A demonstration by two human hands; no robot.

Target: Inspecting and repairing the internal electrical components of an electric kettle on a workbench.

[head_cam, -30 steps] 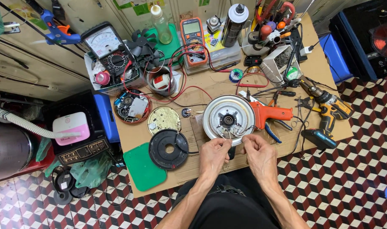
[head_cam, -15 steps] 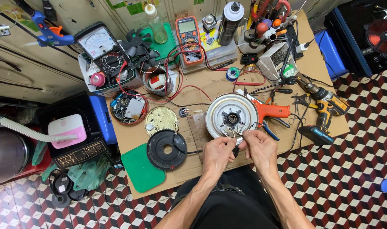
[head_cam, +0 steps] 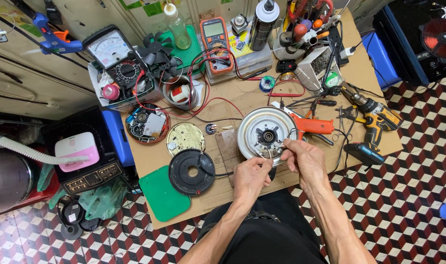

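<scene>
**Both hands pinching at the rim of a round metal base on a very busy bench**

The round silver metal base sits upside down near the middle of the cardboard-topped workbench, just left of an orange-handled tool. Both hands meet at its near edge. The left hand has its fingers curled together, pinching something small right at the rim, too tiny to make out. The right hand is also closed in a pinch, thumb against fingertips, touching the same bit of rim from the other side. The two hands sit just beside each other, almost touching.

To the left of the base lie a black ring-shaped part with a black wire running toward the hands, a gold-coloured disc and a green lid at the bench corner. Farther back there's an analog meter, an orange digital multimeter with red leads snaking across the bench, and a black spray can. A yellow cordless drill lies off to the right.
</scene>
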